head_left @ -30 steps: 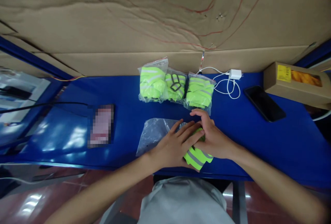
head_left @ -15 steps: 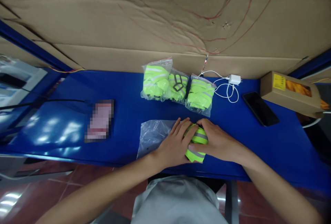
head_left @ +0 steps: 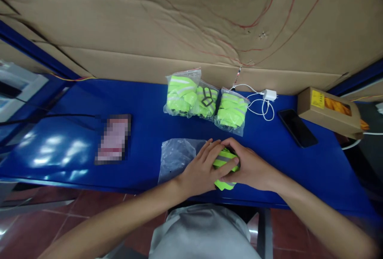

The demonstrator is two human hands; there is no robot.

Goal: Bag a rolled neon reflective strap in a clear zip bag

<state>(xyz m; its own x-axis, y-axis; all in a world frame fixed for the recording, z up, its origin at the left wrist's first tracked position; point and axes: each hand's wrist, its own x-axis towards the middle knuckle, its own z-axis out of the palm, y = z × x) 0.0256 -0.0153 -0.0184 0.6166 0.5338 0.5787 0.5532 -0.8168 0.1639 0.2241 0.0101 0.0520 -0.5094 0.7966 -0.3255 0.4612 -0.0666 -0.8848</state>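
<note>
A folded bundle of fluorescent yellow-green reflective strap (head_left: 226,155) with grey stripes lies at the table's front edge. My left hand (head_left: 201,171) is closed over its left side, the thumb stretched across the top. From the right, my right hand (head_left: 253,167) curls around the bundle; some of its fingers are hidden. A clear plastic bag (head_left: 176,157) lies flat to the left, partly under my left hand. Behind my hands, three zip bags with similar straps stand in a row: a left bag (head_left: 181,95), a middle bag (head_left: 205,105) and a right bag (head_left: 231,111).
On the blue table (head_left: 149,123), a blurred-out pink phone-like object (head_left: 113,137) lies left. At right are a black phone (head_left: 297,128), a white charger (head_left: 269,94) with cable, and a cardboard box (head_left: 329,111) with orange contents. A cardboard wall (head_left: 149,23) with red wires stands behind.
My fingers have shifted over the strap bundle. The left thumb reaches further right across it, and the right hand has closed in more tightly. The camera view has moved slightly.
</note>
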